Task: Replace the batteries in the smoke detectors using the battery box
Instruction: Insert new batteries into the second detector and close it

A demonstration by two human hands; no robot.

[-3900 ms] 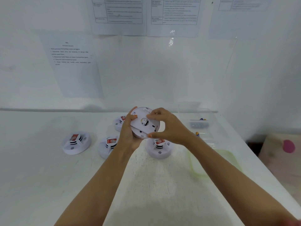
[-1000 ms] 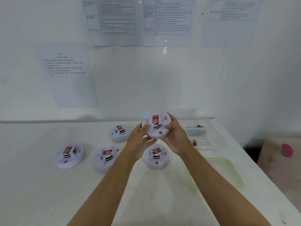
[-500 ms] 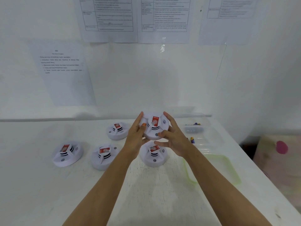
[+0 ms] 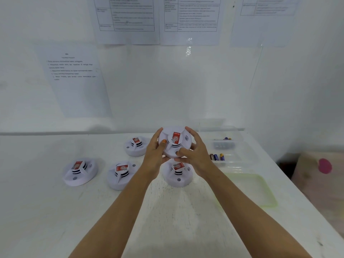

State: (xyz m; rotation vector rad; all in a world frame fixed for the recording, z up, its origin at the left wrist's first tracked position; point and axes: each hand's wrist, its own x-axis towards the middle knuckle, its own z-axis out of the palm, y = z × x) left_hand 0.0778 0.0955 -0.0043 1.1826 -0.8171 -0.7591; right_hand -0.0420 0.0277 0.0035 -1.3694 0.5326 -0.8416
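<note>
I hold a white smoke detector (image 4: pixel 175 141) with a red label above the table, its face turned toward me. My left hand (image 4: pixel 155 155) grips its left rim and my right hand (image 4: pixel 194 153) grips its right and lower rim. Directly beneath it another detector (image 4: pixel 177 175) sits on the table. More detectors lie further left: one at the back (image 4: pixel 135 146), one in the middle (image 4: pixel 122 175), one far left (image 4: pixel 80 171). The clear battery box (image 4: pixel 226 149) stands to the right, with several batteries (image 4: pixel 216 156) in its compartments.
A clear lid with a green rim (image 4: pixel 260 189) lies on the white table (image 4: pixel 55 211) in front of the battery box. Printed sheets hang on the wall behind. The table's right edge drops off beside a pinkish object (image 4: pixel 320 175) on the floor.
Earlier the held detector showed its underside; now it faces me with the label up. Over the last second both hands shifted their grip around its rim, keeping it in the air.
</note>
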